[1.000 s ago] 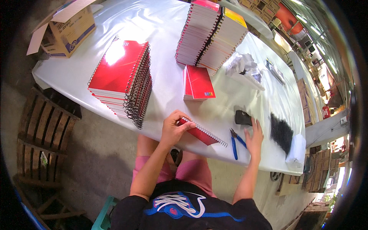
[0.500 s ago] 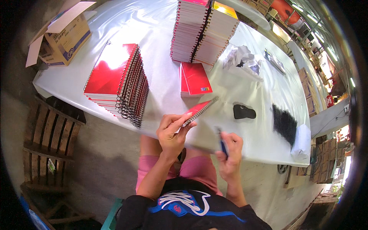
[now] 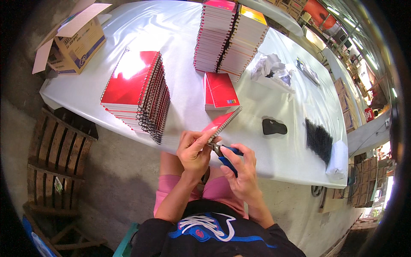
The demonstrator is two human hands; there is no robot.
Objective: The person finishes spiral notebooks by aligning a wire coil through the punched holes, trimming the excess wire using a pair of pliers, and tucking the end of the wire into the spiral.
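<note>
A red spiral-bound notebook (image 3: pixel 219 121) is tilted at the table's near edge, its metal coil facing right. My left hand (image 3: pixel 193 147) grips its near end, fingers closed around it. In my right hand (image 3: pixel 242 170) are pliers (image 3: pixel 225 159) with blue handles spread apart. Their jaws meet the near end of the coil beside my left fingers; the exact bite is hidden. Just beyond lies a small pile of red-covered pads (image 3: pixel 220 91). To the left rises a tall stack of red spiral notebooks (image 3: pixel 132 92).
Taller stacks of bound notebooks (image 3: pixel 231 40) stand at the back. Crumpled plastic (image 3: pixel 272 70), a black pouch-like item (image 3: pixel 274 127) and a bundle of black coils (image 3: pixel 318 139) lie on the right. An open cardboard box (image 3: pixel 79 47) sits far left, and a wooden slatted chair (image 3: pixel 58 150) below.
My right hand has moved left and up, bringing the pliers to the notebook's coil. The pliers' handles now show spread. My left hand still holds the notebook.
</note>
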